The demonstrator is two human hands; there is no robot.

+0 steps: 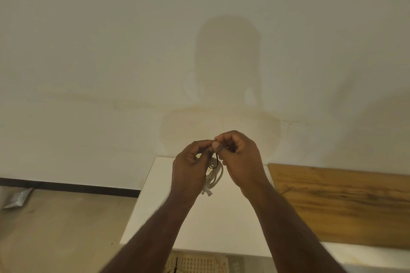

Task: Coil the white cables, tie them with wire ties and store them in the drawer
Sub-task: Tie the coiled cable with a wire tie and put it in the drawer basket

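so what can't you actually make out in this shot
- Head view: whether the dark wire tie is twisted shut; the fingertips of the left hand and right hand cover its ends.
- Most of the white cable coil is hidden behind the left hand.
- The pale perforated item is cut off by the bottom edge.
- The drawer is not identifiable.
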